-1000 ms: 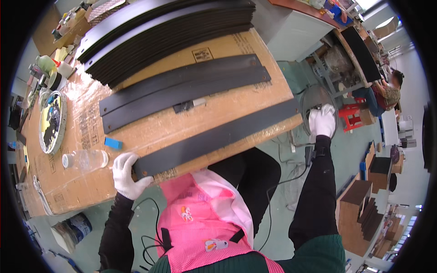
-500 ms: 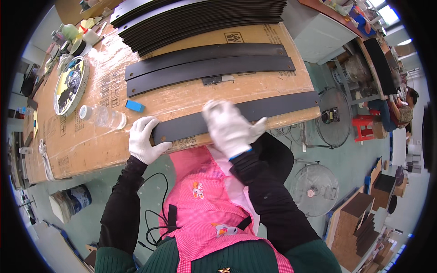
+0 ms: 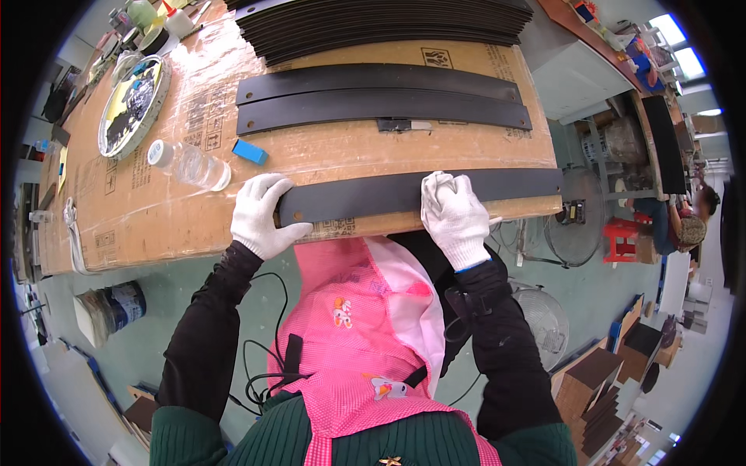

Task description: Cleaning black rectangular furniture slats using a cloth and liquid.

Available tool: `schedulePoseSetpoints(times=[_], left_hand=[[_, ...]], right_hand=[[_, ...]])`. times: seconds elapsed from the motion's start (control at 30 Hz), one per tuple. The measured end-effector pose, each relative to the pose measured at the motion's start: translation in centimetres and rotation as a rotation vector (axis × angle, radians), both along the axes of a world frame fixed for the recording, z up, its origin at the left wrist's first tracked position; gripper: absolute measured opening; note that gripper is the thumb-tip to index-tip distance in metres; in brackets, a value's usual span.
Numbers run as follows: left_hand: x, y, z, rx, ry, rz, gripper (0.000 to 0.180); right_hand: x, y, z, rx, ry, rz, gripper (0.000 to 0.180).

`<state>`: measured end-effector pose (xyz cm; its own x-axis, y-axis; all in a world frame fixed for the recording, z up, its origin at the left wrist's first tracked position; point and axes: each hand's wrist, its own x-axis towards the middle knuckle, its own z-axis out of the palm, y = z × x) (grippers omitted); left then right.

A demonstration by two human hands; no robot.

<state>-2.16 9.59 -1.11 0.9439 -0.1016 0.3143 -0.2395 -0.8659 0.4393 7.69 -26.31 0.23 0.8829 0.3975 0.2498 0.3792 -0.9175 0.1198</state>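
Observation:
A long black strip-shaped board [image 3: 357,197] with a hole at each end lies along the near edge of the cardboard-topped table. My left hand [image 3: 263,215], in a white glove, braces its left end, thumb spread from the fingers near the corner. On the middle of the board presses my right hand [image 3: 452,213], also gloved in white, its fingers bunched together. Whatever those fingers hold is hidden; something whitish like the glove shows at the tips. Farther back, two similar black boards [image 3: 388,106] lie side by side, the far one slightly overlapped or touching.
A tall stack of black boards [image 3: 381,27] stands at the back. On the left are a clear bottle [image 3: 198,166], a blue block [image 3: 250,151] and a round tray [image 3: 109,144] with dark paste. A fan [image 3: 542,322] stands right, below table height; a person [image 3: 688,221] sits farther right.
My right hand has slid right along the board and shows sharper now. The left hand stays at the board's left end. The whole view has shifted a little.

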Motion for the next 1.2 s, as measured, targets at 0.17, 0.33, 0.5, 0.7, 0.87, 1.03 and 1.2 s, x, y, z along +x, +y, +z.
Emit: schedulePoseSetpoints(times=[0.17, 0.33, 0.5, 0.7, 0.87, 1.03, 1.2], left_hand=[[0.4, -0.4, -0.2, -0.014, 0.006, -0.016, 0.074], [0.1, -0.1, -0.4, -0.017, 0.021, 0.010, 0.073], [0.2, -0.2, -0.5, 0.003, 0.011, 0.020, 0.071], [0.1, 0.0, -0.6, -0.001, 0.029, 0.032, 0.072], [0.2, -0.1, -0.4, -0.002, 0.033, 0.031, 0.073], [0.0, 0.0, -1.1, 0.001, 0.015, 0.033, 0.070], [0.2, 0.0, -0.8, -0.022, 0.003, 0.015, 0.071]], right_hand=[[2.3, -5.8, 1.1, 0.089, 0.093, -0.067, 0.026], [3.1, -5.4, 3.3, 0.106, 0.543, -0.133, 0.031], [4.7, -4.7, 4.4, -0.006, 0.551, -0.186, 0.035], [4.9, -3.5, 4.8, -0.180, 0.612, -0.114, 0.046], [6.1, -3.4, 4.6, -0.220, 0.609, -0.155, 0.050], [6.2, -1.8, 4.8, -0.205, 0.697, -0.299, 0.027], [6.2, -1.0, 7.0, -0.330, 0.706, -0.255, 0.045]])
